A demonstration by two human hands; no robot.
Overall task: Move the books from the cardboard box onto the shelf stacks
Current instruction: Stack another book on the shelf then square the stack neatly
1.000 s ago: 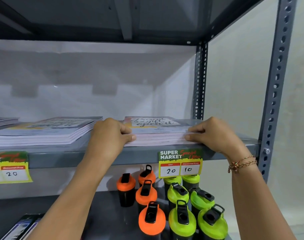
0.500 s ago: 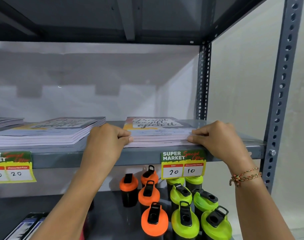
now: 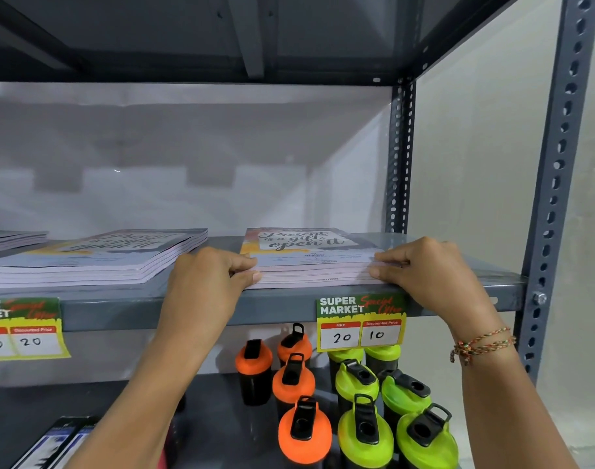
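Note:
A stack of thin books (image 3: 309, 262) with a "Present is a gift, open it" cover lies on the grey metal shelf (image 3: 276, 304), near its right end. My left hand (image 3: 204, 282) grips the stack's front left corner, fingers pinched around the edges. My right hand (image 3: 428, 269) holds the front right corner the same way. A second, similar book stack (image 3: 96, 262) lies to the left on the same shelf, and a third stack (image 3: 8, 238) shows at the far left edge. The cardboard box is out of sight.
Price tags (image 3: 360, 323) hang from the shelf's front lip. On the lower shelf stand orange-lidded bottles (image 3: 292, 384) and green-lidded bottles (image 3: 364, 431). Perforated grey uprights (image 3: 556, 184) frame the right side. Dark packets (image 3: 52, 445) lie lower left.
Both hands stay on the right stack's front corners. The view has shifted slightly, and the stack's edges look a little more squared.

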